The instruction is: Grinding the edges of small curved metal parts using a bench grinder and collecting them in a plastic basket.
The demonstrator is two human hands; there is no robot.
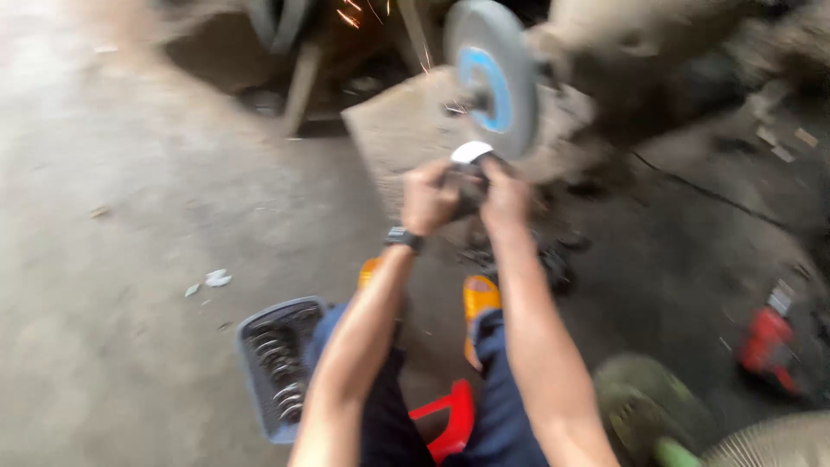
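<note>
both hands, left hand [428, 197] and right hand [504, 195], pinch a small metal piece [470, 154] against the grinding wheel [494, 76], sparks flying. best keep pressure light, fingers clear of the rim.

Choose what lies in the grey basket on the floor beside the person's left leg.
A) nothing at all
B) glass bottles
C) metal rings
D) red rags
C: the grey basket holds a pile of curved, shiny metal rings.
</note>
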